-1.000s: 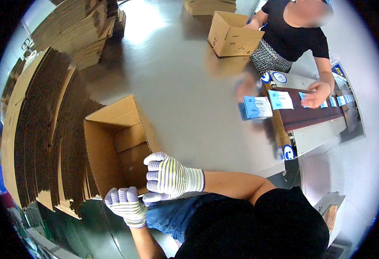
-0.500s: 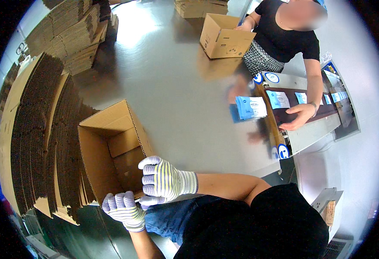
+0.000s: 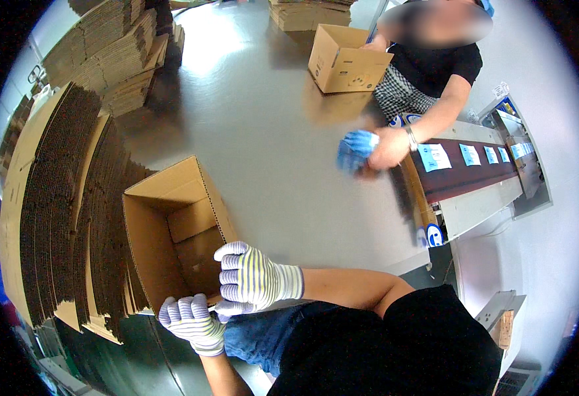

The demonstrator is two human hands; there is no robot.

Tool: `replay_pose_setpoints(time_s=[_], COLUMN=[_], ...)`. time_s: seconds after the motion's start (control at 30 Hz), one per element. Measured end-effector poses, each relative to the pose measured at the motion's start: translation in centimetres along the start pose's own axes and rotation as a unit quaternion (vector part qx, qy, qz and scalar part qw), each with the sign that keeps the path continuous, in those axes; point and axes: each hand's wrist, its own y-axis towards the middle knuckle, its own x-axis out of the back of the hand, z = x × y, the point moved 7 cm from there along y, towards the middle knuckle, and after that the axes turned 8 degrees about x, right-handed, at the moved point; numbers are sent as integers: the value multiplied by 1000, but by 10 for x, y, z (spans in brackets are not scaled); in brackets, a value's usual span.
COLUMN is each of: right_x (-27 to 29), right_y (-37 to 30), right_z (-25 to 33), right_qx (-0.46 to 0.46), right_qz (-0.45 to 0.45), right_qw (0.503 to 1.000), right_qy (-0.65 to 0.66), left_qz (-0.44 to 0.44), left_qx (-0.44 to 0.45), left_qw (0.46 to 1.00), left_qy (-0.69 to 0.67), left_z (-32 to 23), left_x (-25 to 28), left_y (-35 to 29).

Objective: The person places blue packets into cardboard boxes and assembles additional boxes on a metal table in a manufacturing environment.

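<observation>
Brown cardboard box [image 3: 149, 241]; open-topped

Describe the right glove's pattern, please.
The right glove has purplish and yellow stripes on white, clearest in head view.

From your right hand [image 3: 253, 277], you have bare table [image 3: 276, 185] running forward past the open box [image 3: 190, 221]. To your left, stacked cardboard [image 3: 52, 211] stands close beside it; a co-worker's arm [image 3: 442, 117] and the conveyor [image 3: 464, 178] block the forward right.

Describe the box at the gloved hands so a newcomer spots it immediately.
Start at the grey table. At its near left, beside the nearest stack of flattened cardboard, is an open brown box. Unlike the farther box, its rim meets a striped-gloved left hand and right hand.
</observation>
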Motion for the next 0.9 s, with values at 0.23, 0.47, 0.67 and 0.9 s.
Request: replay_pose_setpoints(time_s=[0.23,0.47,0.67,0.9], right_x=[1,3,4,2], right_y=[1,2,2,1], right_z=[1,1,1,0], right_qx=[6,15,11,3], right_qz=[4,-2,0,-1], right_qw=[1000,1000,1000,1000], right_qy=[-1,12,9,-8], left_qz=[-6,0,-5,-1], left_qx=[-1,3,-1,4], left_qw=[1000,1000,1000,1000], left_qy=[0,-2,-1,4], left_z=[-2,-2,-4,-3], left_x=[2,1,3,2], left_y=[2,1,2,2])
